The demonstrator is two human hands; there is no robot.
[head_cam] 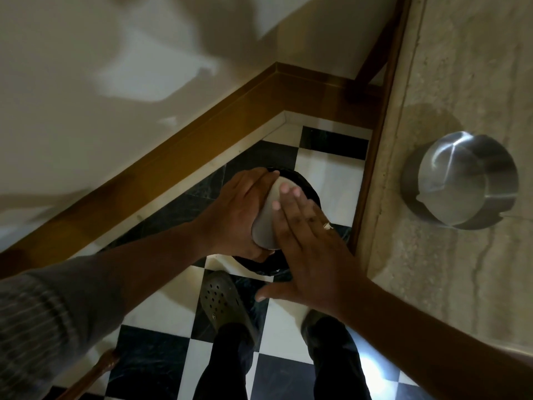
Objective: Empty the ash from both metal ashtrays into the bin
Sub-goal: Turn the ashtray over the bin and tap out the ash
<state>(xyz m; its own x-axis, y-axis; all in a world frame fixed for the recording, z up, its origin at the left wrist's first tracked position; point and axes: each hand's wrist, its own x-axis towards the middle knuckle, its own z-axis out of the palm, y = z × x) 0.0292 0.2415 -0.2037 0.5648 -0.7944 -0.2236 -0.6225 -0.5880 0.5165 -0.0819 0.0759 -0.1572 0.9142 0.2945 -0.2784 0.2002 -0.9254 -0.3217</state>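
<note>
My left hand (239, 215) grips a round metal ashtray (266, 223) turned upside down over a black bin (310, 192) on the floor. My right hand (311, 249) lies flat, fingers spread, against the ashtray's upturned base. The bin is mostly hidden under both hands; only its dark rim shows. A second metal ashtray (461, 180) stands upright on the stone countertop (450, 284) at the right, apart from both hands.
The bin stands in a corner on a black-and-white checkered floor (161, 321), beside a brown wooden skirting board (184, 151) and the counter's wooden edge (372, 157). My two feet in dark shoes (222, 301) are just in front of the bin.
</note>
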